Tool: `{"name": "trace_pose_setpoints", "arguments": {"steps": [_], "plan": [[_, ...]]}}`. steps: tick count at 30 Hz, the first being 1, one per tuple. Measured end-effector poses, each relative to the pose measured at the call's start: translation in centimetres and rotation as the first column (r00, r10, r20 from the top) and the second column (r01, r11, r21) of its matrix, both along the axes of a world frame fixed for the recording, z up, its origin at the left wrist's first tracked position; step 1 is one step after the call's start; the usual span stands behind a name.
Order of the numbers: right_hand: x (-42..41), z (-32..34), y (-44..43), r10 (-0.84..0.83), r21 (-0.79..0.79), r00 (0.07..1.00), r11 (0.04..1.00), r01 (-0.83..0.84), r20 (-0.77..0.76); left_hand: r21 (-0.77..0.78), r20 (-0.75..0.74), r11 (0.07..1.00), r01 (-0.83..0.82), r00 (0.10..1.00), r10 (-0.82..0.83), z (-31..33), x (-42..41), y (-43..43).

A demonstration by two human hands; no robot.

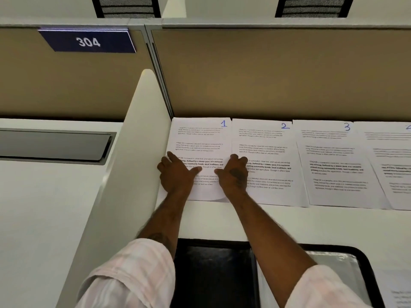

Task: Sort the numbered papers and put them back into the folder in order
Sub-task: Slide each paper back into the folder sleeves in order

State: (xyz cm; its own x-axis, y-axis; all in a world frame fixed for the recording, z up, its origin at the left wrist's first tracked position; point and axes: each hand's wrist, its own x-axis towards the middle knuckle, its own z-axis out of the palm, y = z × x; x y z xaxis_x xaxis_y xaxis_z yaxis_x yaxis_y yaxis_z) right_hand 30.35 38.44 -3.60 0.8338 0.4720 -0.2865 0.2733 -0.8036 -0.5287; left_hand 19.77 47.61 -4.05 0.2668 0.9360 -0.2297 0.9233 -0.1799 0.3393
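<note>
Several printed sheets lie side by side along the partition, numbered in blue: paper 1, paper 2, paper 3 and, cut off at the right edge, paper 4. My left hand holds paper 1 at its left edge with the thumb on top. My right hand holds its right edge, fingers curled, overlapping paper 2. The near edge of paper 1 bows up off the desk. An open black folder with a clear sleeve lies close to me.
A white side divider rises just left of paper 1. The tan partition wall stands behind the sheets. A blue sign reading 304 hangs on the neighbouring bay, which has a metal slot.
</note>
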Motion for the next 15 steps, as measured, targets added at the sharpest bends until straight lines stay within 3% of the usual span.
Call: {"name": "trace_pose_setpoints", "arguments": {"steps": [5,8,12,15], "plan": [[0.0,0.5,0.6,-0.068,0.095,0.992,0.992,0.078,-0.102,-0.068,0.072,0.996,-0.060,0.995,0.065,0.7,0.3,0.5],[0.4,0.9,0.5,-0.108,0.176,0.975,0.974,0.143,-0.195,-0.119,0.209,0.988,-0.099,0.970,0.122,1.1,0.2,0.6],[1.2,1.9,-1.0,-0.088,0.233,0.965,0.961,0.147,-0.246,-0.203,0.419,0.962,-0.184,0.872,0.255,2.5,-0.5,0.1],[1.4,2.8,-3.4,-0.060,0.298,0.959,0.943,0.145,-0.276,-0.181,0.454,0.975,-0.126,0.869,0.196,4.1,-1.5,-1.1]]}}
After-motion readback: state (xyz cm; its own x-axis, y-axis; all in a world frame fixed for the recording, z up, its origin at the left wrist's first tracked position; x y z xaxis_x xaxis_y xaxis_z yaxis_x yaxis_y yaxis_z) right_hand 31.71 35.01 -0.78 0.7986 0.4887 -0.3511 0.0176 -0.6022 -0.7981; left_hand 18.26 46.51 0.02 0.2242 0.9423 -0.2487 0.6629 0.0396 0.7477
